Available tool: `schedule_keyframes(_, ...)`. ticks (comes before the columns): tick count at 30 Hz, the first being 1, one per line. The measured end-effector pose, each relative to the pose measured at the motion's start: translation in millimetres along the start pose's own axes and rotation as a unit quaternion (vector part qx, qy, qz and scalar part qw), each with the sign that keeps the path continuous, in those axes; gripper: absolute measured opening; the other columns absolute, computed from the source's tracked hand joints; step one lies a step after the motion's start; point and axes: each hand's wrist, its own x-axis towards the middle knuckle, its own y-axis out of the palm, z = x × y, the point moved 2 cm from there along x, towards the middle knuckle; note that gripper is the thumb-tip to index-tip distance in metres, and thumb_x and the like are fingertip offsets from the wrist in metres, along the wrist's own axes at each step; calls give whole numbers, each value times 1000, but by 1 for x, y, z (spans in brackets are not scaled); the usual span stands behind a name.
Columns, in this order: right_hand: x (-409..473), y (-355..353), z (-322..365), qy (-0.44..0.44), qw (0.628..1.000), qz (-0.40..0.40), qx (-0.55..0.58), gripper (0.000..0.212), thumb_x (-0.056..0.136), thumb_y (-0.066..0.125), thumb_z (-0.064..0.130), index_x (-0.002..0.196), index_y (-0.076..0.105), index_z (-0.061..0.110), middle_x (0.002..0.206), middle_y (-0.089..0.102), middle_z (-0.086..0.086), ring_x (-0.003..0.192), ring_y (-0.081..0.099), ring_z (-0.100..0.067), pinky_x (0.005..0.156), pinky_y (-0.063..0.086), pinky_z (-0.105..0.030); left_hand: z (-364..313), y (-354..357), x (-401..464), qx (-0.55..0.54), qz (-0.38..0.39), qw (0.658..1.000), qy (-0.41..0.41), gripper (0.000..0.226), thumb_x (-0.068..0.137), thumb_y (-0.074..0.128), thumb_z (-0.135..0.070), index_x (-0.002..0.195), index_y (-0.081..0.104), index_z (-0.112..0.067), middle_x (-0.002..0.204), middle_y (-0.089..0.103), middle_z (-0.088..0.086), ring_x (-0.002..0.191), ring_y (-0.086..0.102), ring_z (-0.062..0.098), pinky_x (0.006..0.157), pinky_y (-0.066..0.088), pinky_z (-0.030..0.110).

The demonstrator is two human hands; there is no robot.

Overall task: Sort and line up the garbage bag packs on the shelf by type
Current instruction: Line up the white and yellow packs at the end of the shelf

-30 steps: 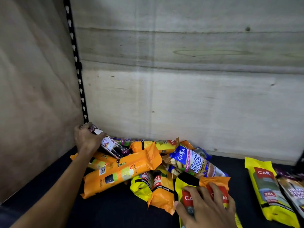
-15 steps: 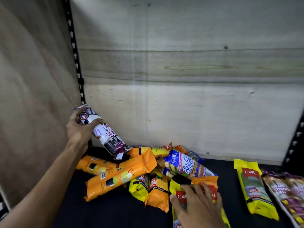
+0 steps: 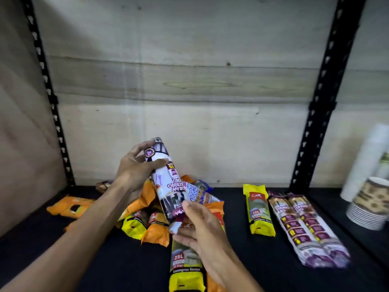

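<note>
While the left hand curls its fingers and thumb round the upper end of the draw-string pack, the pack hangs tilted in mid-frame above the mixed heap. Its lower end reaches the right hand, whose fingers lie fairly straight against it, more cupping than gripping. That looks like the weak spot: the wrapper seems glossy and the roll is long, so a loose hand-over could let the low end swing down and knock the blue handle-bag pack or the orange packs beneath into a wider scatter.

A second risk is mis-sorting, since the two matching draw-string packs lie side by side at lower right, touching each other, with one yellow pack just beside them on the left. Laying the held pack askew could nudge that tidy pair out of line.

Open dark shelf shows at lower left and in the gap between heap and yellow pack. Right of the pair, room runs short: the black upright and stacked paper cups stand near, and the shelf's edge falls close behind them. Another yellow pack lies under the right wrist at bottom centre.
</note>
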Motion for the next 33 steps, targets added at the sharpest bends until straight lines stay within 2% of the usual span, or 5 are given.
schedule_keyframes(8,-35,-64,22,-40,991,-71,108,28,85,70,6,112,67,12,94,75,-20,69,67,-27,61,56,-35,29,71,-20,94,73,993,17,40,83,73,-1,112,58,-24,110,65,11,75,70,23,63,62,33)
schedule_keyframes(13,-50,-107,57,-117,977,-85,154,27,84,67,15,111,69,13,98,72,-20,69,67,-28,60,59,-32,55,99,-26,291,152,944,36,36,75,71,-61,106,72,-42,142,44,-7,113,61,8,101,50,35)
schedule_keyframes(16,-51,-128,84,-135,972,-77,175,34,78,70,32,100,70,6,88,70,-19,70,67,-25,64,61,-29,59,113,-40,291,214,932,15,70,58,65,-83,115,67,-42,128,58,-6,107,66,12,94,56,37)
schedule_keyframes(23,-41,-155,133,-177,981,-35,77,32,72,74,21,101,74,8,83,67,-7,66,60,-11,58,54,-18,78,125,-67,282,354,890,-57,64,83,75,-31,139,45,-23,108,71,6,77,72,17,73,60,27)
schedule_keyframes(33,-2,-178,126,-130,976,-142,-98,19,92,65,25,109,69,16,90,75,-6,73,68,-17,74,54,-37,85,167,-112,177,474,854,-118,44,93,62,-36,130,49,-16,109,73,13,57,65,14,53,56,21)
